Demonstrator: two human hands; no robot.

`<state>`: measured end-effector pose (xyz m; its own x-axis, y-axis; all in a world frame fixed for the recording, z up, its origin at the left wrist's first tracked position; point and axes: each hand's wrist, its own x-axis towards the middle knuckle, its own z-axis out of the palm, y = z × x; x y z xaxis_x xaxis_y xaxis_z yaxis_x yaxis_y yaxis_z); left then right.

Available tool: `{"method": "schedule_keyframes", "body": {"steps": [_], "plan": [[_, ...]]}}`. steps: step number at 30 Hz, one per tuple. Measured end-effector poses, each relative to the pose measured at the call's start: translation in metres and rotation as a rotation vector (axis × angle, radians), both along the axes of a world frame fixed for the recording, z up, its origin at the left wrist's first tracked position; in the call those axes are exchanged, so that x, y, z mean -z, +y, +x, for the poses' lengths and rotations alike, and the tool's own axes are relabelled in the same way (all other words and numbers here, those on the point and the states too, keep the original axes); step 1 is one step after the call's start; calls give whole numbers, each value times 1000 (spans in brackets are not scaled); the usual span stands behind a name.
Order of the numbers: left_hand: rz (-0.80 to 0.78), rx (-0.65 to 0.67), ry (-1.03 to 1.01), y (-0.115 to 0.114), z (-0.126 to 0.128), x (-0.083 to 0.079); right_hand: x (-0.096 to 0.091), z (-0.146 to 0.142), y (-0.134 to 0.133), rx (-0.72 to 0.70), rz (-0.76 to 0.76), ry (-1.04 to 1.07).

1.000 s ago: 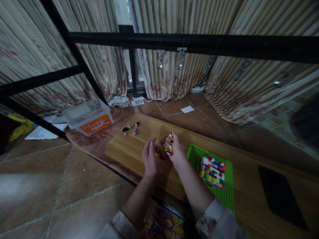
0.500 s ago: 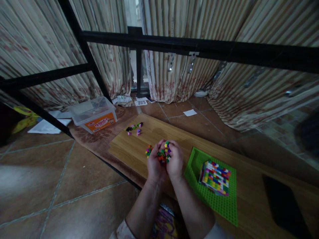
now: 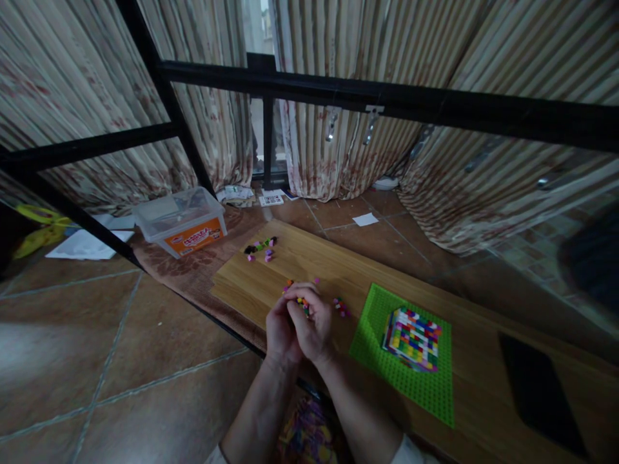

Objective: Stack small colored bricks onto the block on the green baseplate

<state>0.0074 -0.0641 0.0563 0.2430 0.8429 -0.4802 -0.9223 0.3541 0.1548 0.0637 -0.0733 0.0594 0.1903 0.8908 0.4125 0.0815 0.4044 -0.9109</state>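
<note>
My left hand (image 3: 280, 332) and my right hand (image 3: 313, 327) are cupped together low over the wooden bench top. Small coloured toy bricks (image 3: 303, 305) show in the hollow between them; the fingers and palms hide part of the heap. A few bricks (image 3: 289, 283) peek out just beyond my left fingers. To the right of my right hand lies a small cluster of loose bricks (image 3: 341, 307). Farther right, a multicoloured brick build (image 3: 416, 340) stands on a green baseplate (image 3: 370, 322), apart from both hands.
Black, green and purple bricks (image 3: 261, 246) lie near the far left end of the bench top (image 3: 309, 251). A clear plastic box (image 3: 181, 216) with an orange label stands beyond it. A dark flat object (image 3: 539, 390) lies at the right. Black metal bars (image 3: 348, 90) cross ahead.
Both hands have shifted left and slightly down and closed closer together round the bricks. Fewer bricks show between them, and a small cluster now shows on the bench top to their right.
</note>
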Motion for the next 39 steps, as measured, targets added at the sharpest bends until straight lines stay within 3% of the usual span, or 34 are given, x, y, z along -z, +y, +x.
{"method": "schedule_keyframes", "body": {"steps": [4,7,9,11,15,19,27,33,39], "plan": [[-130,16,-87,-7,-3,6,-7,-4,0,48,-125,169],[-222,-21,-161,-12,-3,7,-10,18,-1,219,-184,123],[-246,-56,-204,-13,-7,5,-6,41,-4,417,-218,-150],[-251,-84,-235,-14,-13,3,2,64,-9,552,-306,-577],[-246,-84,-235,-16,-25,3,26,80,-17,535,-516,-1175],[-242,-36,-166,-23,-33,11,43,73,-11,449,-535,-1407],[-239,79,-10,-39,-34,20,54,85,14,315,-438,-1365],[-220,127,58,-50,-12,20,54,85,5,334,-383,-1212],[-170,105,45,-44,10,20,59,71,-5,332,-372,-1104]]}}
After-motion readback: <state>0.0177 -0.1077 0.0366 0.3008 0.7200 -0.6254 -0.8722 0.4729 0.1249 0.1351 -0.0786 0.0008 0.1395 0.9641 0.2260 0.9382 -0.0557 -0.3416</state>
